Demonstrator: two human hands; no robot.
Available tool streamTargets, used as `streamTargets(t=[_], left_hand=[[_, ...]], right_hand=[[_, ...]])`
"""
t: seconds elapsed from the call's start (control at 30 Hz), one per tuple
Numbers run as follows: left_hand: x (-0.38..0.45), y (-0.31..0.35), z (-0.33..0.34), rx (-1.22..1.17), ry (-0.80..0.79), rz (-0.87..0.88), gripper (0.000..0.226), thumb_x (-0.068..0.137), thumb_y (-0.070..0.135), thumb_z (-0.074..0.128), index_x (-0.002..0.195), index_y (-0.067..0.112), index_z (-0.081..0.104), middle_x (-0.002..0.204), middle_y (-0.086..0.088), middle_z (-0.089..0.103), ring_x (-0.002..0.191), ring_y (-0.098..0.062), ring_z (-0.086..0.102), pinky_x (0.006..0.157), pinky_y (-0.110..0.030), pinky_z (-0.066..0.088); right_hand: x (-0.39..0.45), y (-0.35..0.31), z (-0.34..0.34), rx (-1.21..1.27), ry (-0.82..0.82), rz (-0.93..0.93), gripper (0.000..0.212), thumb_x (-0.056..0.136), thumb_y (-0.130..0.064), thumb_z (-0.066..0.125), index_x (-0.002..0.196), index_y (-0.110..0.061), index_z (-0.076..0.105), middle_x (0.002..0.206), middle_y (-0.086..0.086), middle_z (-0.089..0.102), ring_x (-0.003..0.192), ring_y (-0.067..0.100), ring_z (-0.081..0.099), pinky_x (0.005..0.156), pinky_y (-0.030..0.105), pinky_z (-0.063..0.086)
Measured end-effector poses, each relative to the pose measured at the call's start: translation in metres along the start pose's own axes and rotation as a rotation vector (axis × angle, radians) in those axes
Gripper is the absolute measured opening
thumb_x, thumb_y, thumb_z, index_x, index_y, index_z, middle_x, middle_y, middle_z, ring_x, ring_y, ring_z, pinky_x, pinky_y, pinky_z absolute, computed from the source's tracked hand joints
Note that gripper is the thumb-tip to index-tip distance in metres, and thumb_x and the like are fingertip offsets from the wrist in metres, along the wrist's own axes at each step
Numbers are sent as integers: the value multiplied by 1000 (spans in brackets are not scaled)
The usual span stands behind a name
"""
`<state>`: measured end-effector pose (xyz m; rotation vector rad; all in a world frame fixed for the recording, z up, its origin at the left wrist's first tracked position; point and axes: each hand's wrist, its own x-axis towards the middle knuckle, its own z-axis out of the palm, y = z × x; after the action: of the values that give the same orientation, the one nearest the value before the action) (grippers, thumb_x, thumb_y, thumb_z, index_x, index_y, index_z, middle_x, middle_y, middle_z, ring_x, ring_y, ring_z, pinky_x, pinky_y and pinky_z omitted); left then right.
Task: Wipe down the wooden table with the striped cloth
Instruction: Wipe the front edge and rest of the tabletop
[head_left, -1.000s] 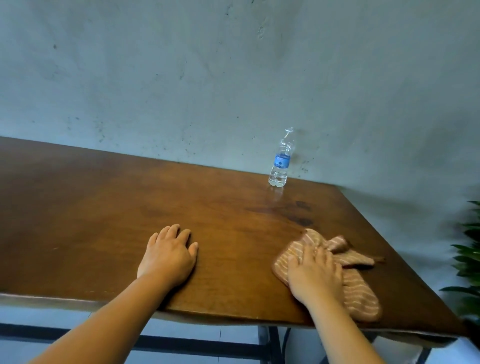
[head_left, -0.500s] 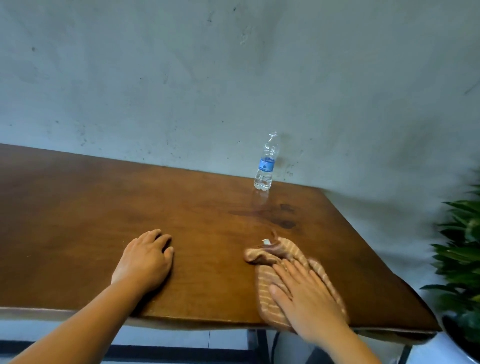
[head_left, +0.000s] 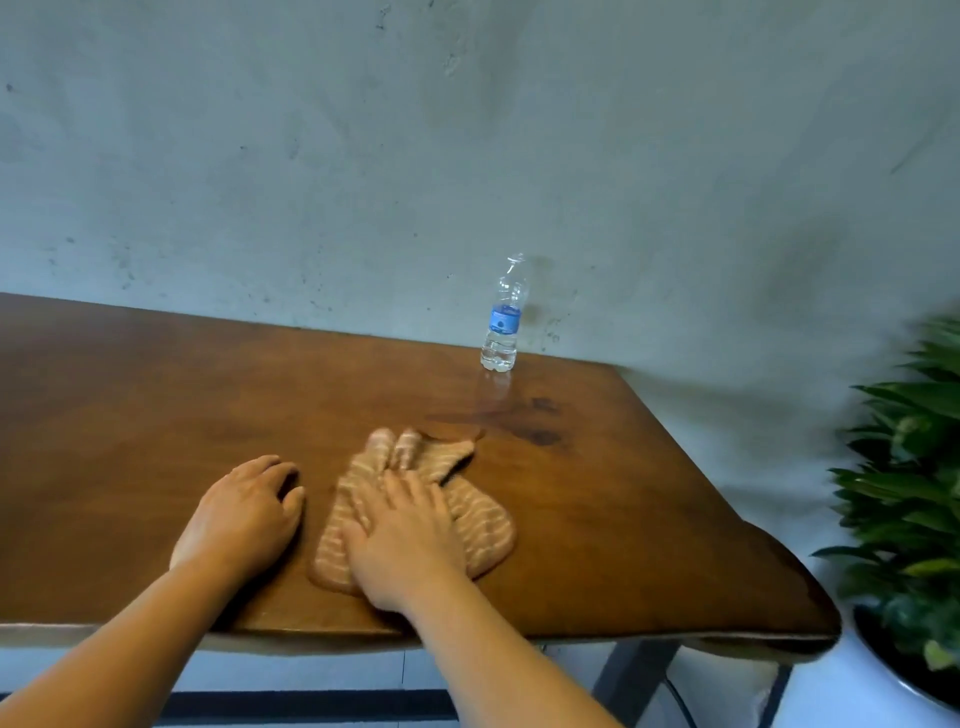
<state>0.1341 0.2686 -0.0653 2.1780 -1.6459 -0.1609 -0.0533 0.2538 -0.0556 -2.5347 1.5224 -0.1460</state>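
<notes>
My right hand (head_left: 402, 535) presses flat, fingers straight, on the striped cloth (head_left: 478, 519); my left hand (head_left: 241, 514) rests open on the table (head_left: 130, 415).

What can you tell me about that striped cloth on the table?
The cloth is tan with thin pale stripes and looks soft, like towelling. It lies crumpled on the wooden table, near the front edge, with bunched folds at its far end and a rounded lobe to the right. The right hand presses flat on its middle with straight fingers. The left hand rests on the bare wood just beside it; whether they touch is unclear.
</notes>
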Motion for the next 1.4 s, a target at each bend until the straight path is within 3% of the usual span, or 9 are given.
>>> streamTargets(t=[0.1, 0.23, 0.5, 0.67, 0.83, 0.97, 1.13, 1.27, 1.4], left_hand=[[-2, 0, 3, -10, 1, -3, 46, 96, 44, 45, 138, 26, 51, 149, 3, 42, 136, -17, 39, 112, -38, 33], [-2, 9, 4, 38, 4, -22, 46, 96, 45, 46, 137, 24, 52, 148, 1, 43, 135, -19, 40, 111, -40, 35], [-22, 74, 21, -74, 65, 5, 36, 96, 35, 52, 126, 16, 59, 129, -1, 59, 115, -20, 55, 97, -38, 45], [-24, 132, 45, -118, 38, 97, 39, 96, 36, 53, 129, 16, 57, 131, -1, 59, 117, -19, 55, 100, -37, 44], [-11, 191, 69, -117, 6, 207, 41, 96, 36, 52, 132, 17, 56, 136, 1, 55, 123, -16, 51, 103, -32, 40], [14, 238, 94, -108, -34, 316, 40, 96, 39, 50, 130, 19, 57, 137, 4, 53, 123, -15, 50, 104, -29, 38], [61, 295, 122, -107, -11, 415, 40, 98, 37, 48, 131, 17, 57, 137, 3, 53, 125, -16, 49, 104, -27, 35], [100, 333, 140, -120, -33, 435, 43, 98, 37, 48, 134, 17, 55, 142, 1, 50, 129, -17, 46, 108, -29, 33], [130, 360, 156, -119, -66, 481, 43, 98, 39, 47, 135, 19, 53, 142, 1, 49, 130, -16, 45, 109, -29, 32]], right_hand=[[-19, 11, -4, 20, -38, -205, 61, 100, -58, 14, 156, -34, 15, 166, -10, 3, 152, 14, -4, 120, 41, -7], [-41, 60, -11, 18, -42, -191, 64, 98, -65, 12, 156, -37, 15, 165, -16, 2, 151, 9, -7, 120, 38, -10], [-91, 182, -39, 4, 19, 62, 66, 96, -68, 11, 156, -40, 10, 164, -18, 0, 150, 7, -9, 121, 39, -9], [-117, 241, -47, -11, 60, 240, 68, 95, -69, 8, 156, -41, 8, 165, -16, -1, 151, 11, -8, 122, 43, -5], [-135, 273, -54, 0, 94, 397, 92, 72, -74, -12, 156, -39, 5, 165, -13, -3, 151, 14, -8, 121, 43, -7], [-137, 294, -59, 24, 97, 551, 68, 97, -64, 5, 158, -32, 3, 166, -7, -5, 152, 20, -9, 121, 43, -5], [-132, 300, -72, 25, 39, 601, 63, 105, -46, 25, 158, -23, 2, 166, 2, 2, 150, 28, 15, 121, 43, 22], [-112, 318, -83, 81, 125, 641, 75, 103, -30, 44, 157, -25, -7, 149, 3, 41, 128, 22, 49, 107, 37, 43], [-81, 340, -93, -9, 188, 656, 44, 102, -25, 47, 144, -27, 35, 128, -2, 55, 115, 19, 57, 96, 31, 48]])
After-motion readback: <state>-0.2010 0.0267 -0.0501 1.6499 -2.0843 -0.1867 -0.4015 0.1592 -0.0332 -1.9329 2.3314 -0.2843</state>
